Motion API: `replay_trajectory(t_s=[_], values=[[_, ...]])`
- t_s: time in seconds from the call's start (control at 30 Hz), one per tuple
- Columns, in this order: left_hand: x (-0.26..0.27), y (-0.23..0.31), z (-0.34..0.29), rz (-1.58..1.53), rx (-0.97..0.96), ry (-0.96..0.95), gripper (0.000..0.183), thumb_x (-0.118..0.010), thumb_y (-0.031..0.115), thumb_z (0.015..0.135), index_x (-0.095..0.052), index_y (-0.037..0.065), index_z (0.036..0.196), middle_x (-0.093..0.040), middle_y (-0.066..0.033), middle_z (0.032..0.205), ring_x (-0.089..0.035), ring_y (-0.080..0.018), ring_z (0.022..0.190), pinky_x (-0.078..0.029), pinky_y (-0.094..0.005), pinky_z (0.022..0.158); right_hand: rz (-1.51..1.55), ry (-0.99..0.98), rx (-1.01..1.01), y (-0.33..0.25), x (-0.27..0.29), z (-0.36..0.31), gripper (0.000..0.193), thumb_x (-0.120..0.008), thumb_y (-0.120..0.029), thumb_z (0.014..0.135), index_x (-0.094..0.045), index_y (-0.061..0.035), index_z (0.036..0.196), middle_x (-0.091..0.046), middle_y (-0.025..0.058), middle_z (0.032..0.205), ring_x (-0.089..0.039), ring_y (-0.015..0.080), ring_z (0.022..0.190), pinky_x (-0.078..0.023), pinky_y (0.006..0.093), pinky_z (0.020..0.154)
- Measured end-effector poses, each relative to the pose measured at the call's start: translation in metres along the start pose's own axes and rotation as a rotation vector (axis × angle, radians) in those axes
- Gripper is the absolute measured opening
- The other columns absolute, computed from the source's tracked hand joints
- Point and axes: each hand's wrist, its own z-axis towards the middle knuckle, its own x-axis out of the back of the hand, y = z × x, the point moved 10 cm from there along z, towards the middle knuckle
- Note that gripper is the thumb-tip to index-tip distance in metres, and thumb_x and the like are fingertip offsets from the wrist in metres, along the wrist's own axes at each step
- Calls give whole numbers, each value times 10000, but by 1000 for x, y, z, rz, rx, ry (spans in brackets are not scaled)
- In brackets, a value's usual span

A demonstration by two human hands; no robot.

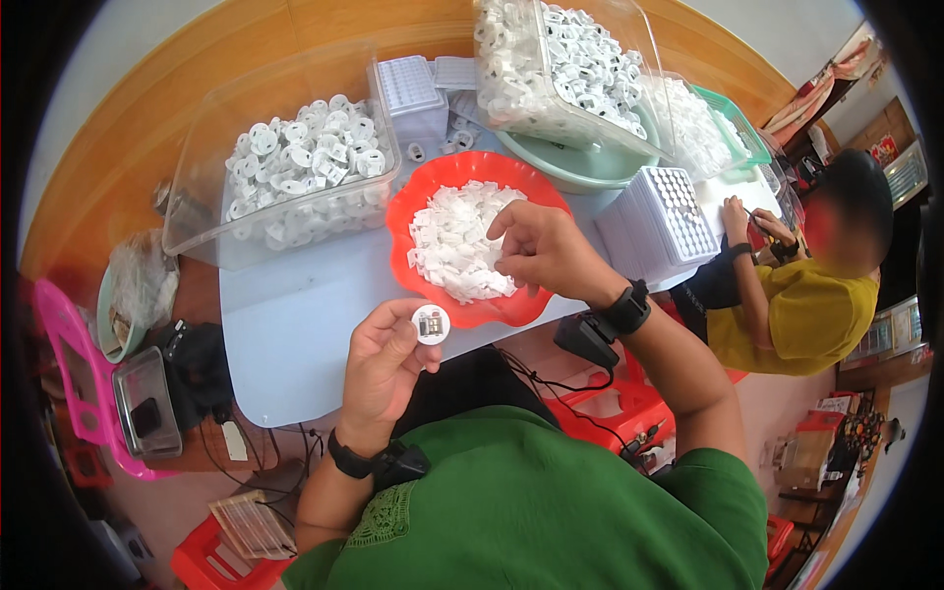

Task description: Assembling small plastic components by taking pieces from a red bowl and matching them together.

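My left hand (382, 366) grips a small round white plastic part (431, 324) between thumb and fingers, just in front of the red bowl. A dark and metallic component shows on the face of that part. My right hand (551, 251) hangs over the right side of the red scalloped bowl (536, 307), thumb and index finger curved with a gap between their tips. No piece shows between them. Small flat white plastic pieces (454, 236) are heaped in the bowl, and the hand hides some of them.
On the light blue table (285, 324), a clear bin (206, 251) of round white parts stands left. A fuller bin (600, 74) rests on a pale green basin (580, 172) behind. Stacked white trays (654, 226) stand right, near a person in yellow (811, 320) working with both hands.
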Motion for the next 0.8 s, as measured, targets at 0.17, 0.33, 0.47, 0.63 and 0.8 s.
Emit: replay_trajectory(t_s=[0.17, 0.33, 0.47, 0.63, 0.8], values=[[-18, -7, 7, -2, 24, -60, 248, -543, 150, 934, -545, -25, 1109, -625, -90, 918, -605, -131, 708, -499, -250, 602, 192, 1, 79, -15, 4, -26, 140, -604, 59, 801, -571, 18, 931, -577, 15, 710, -564, 65, 568, -469, 210, 452], [-29, -15, 9, 6, 47, -73, 246, -547, 147, 931, -546, -22, 1109, -624, -89, 924, -608, -133, 711, -502, -247, 605, 382, -106, 94, -11, -2, -44, 222, -609, 61, 817, -569, 29, 1033, -590, 33, 822, -599, 86, 649, -513, 219, 565], [-37, -19, 10, 15, 61, -94, 250, -556, 151, 928, -546, -17, 1113, -626, -86, 932, -613, -132, 716, -509, -247, 609, 402, -114, 146, -15, 1, -55, 218, -609, 46, 831, -565, 43, 1045, -594, 48, 867, -619, 107, 682, -530, 234, 599], [-42, -22, 11, 60, 66, -55, 293, -580, 213, 915, -541, -25, 1081, -613, -85, 867, -593, -131, 684, -505, -240, 568, 460, -123, 131, -18, 3, -62, 201, -581, 58, 847, -573, 54, 1047, -628, 82, 883, -635, 127, 696, -537, 246, 583], [-48, -24, 11, 37, 72, -116, 253, -561, 152, 926, -546, -20, 1111, -628, -73, 923, -610, -120, 712, -506, -242, 606, 399, -73, 165, -17, 5, -69, 192, -571, 68, 851, -583, 60, 1042, -643, 98, 863, -649, 143, 688, -538, 242, 583]])
